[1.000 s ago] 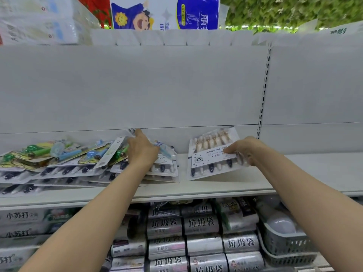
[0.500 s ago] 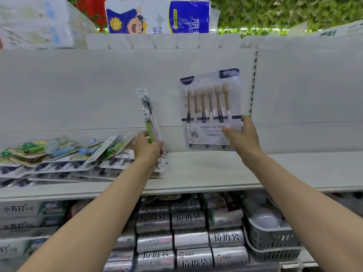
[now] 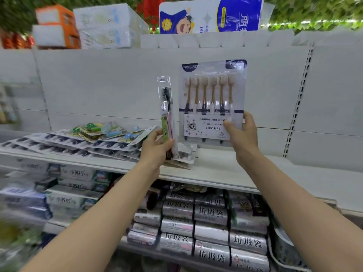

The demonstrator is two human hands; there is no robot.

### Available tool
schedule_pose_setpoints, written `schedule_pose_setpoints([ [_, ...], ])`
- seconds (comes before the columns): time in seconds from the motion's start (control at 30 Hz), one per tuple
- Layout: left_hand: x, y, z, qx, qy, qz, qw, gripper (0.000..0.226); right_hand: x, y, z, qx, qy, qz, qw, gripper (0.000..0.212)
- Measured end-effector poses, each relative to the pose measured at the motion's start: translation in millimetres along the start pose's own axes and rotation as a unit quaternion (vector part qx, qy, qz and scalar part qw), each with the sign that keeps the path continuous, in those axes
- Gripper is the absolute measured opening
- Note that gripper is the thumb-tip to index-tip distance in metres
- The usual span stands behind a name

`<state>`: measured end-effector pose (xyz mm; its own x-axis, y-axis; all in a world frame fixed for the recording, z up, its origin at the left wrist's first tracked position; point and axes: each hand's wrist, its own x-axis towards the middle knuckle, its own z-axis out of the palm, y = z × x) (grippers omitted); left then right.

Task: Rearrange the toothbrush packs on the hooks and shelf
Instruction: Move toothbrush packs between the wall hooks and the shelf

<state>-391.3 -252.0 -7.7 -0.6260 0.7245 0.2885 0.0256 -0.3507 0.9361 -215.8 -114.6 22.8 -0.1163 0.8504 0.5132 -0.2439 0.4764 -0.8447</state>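
Inspection: found left hand (image 3: 157, 148) gripping slim pack (image 3: 166, 107) upright and right hand (image 3: 245, 138) pinching six-brush pack (image 3: 213, 91) by its lower corner, both held above shelf (image 3: 216, 169), tops uppermost, presumably for hooking; saw no hooks.

The six-brush pack (image 3: 213, 103), just off centre toward one o'clock, is clear glossy plastic that catches the light, with a matt white paper card across its lower part. The narrow pack (image 3: 166, 107) at its nine o'clock is the same shiny clear plastic. The loose packs (image 3: 78, 140) at nine o'clock are glossy too. The shelf (image 3: 216, 167) and back panel (image 3: 110, 81) have a smooth, matt white finish. At six o'clock the rolled bags (image 3: 212, 213) wear silvery, shiny film. At twelve o'clock the tissue pack (image 3: 212, 14) sits in glossy printed plastic wrap. The boxes (image 3: 74, 199) at eight o'clock are blurred, perhaps smooth card.
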Motion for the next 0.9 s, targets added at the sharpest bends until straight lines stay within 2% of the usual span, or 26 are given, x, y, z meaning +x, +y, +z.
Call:
schedule_pose_setpoints([
  [0.2, -9.5, 18.0, -85.3, 0.013, 0.064, 0.010, 0.998, 0.024, -26.6, -6.8, 82.2, 0.023, -0.068, 0.016, 0.997, 0.033],
  [0.3, -10.2, 27.0, -140.1, 0.027, 0.101, 0.002, 0.995, 0.039, -46.2, -10.8, 132.7, 0.022, -0.089, 0.016, 0.996, 0.032],
  [0.47, -16.2, 49.9, -241.4, 0.028, 0.125, 0.015, 0.992, 0.031, -90.2, -24.1, 233.5, 0.033, -0.134, 0.024, 0.990, 0.034],
  [0.57, -20.2, 68.2, -307.6, 0.042, 0.144, 0.030, 0.988, 0.038, -120.8, -34.3, 301.8, 0.047, -0.159, 0.025, 0.986, 0.034],
  [0.67, -28.0, 86.0, -377.4, 0.054, 0.155, 0.041, 0.986, 0.034, -155.0, -43.8, 372.6, 0.068, -0.185, 0.032, 0.980, 0.033],
  [0.9, -44.4, 111.2, -535.9, 0.086, 0.194, 0.058, 0.976, 0.026, -229.8, -46.9, 513.7, 0.086, -0.207, 0.044, 0.974, 0.042],
])
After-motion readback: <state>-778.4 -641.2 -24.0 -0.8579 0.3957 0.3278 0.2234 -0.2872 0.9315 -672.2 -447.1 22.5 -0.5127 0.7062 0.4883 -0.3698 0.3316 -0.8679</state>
